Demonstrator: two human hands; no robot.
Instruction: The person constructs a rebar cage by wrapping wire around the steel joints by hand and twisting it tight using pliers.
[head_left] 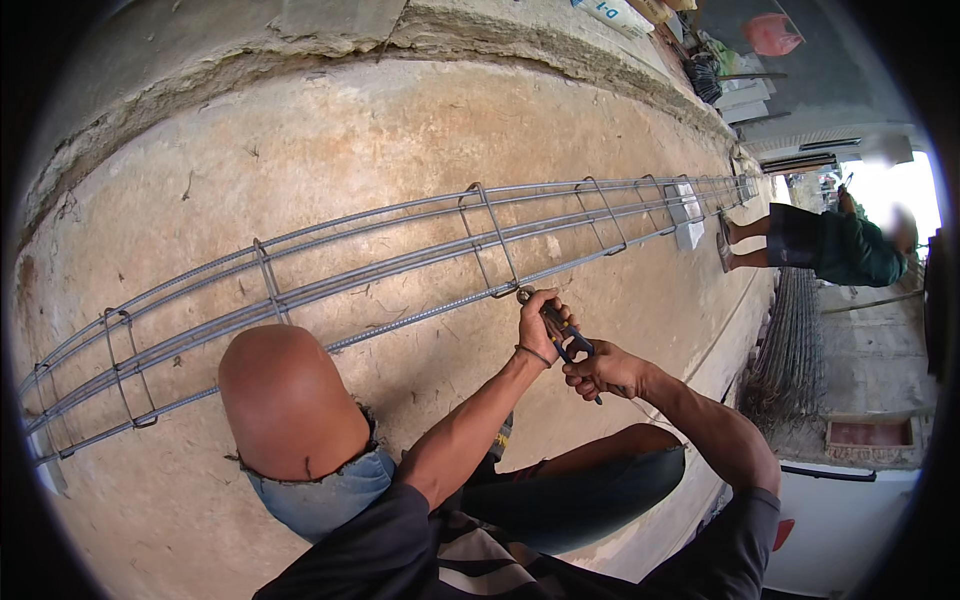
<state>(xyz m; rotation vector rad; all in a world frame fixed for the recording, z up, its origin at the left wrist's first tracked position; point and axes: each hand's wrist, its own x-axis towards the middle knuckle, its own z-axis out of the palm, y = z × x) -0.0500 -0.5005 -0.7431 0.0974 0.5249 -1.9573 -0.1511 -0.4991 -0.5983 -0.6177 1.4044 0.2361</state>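
A long cage of steel rebar (380, 262) with square stirrups lies across the concrete ground. My left hand (540, 322) grips the upper part of a pair of pincers with dark blue handles (566, 338), whose jaws sit at the near bar where a stirrup (498, 250) crosses it. My right hand (598, 370) is closed on the lower ends of the pincer handles. A thin band circles my left wrist. My bare left knee (285, 400) is raised beside the cage.
Another person (835, 245) in a green top bends over the far end of the cage. A white block (688, 232) props the cage there. A stack of wire mesh (790, 350) leans at the right. Bags and clutter lie at the top right.
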